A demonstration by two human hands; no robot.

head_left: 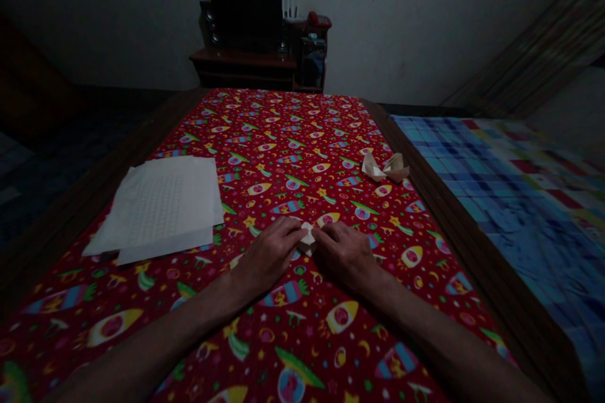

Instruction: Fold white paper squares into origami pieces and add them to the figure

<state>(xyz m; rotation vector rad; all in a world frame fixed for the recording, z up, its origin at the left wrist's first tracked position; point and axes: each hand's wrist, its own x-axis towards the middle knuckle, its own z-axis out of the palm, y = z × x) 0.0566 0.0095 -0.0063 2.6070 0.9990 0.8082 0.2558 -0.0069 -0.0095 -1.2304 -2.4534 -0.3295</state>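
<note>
A small piece of folded white paper [308, 240] lies low over the red patterned cloth, between my two hands. My left hand [276, 245] grips its left side, thumb and fingers pressed together. On the opposite side, my right hand [346, 252] pinches the paper in the same way. The fingers cover part of the paper, so its full shape is hidden. Farther off to the right rests a folded paper piece [385, 167] with two raised, pale brown ends. To the left is a loose stack of white paper sheets [165, 208], the top one with faint rows of print.
The red cloth [302, 132] with rockets and stars covers the long surface, edged by dark wood [472, 227]. Beyond its far end stand a desk [243, 63] with a dark monitor [246, 16] and a red telephone [319, 19]. A blue checked cloth [510, 201] lies at right.
</note>
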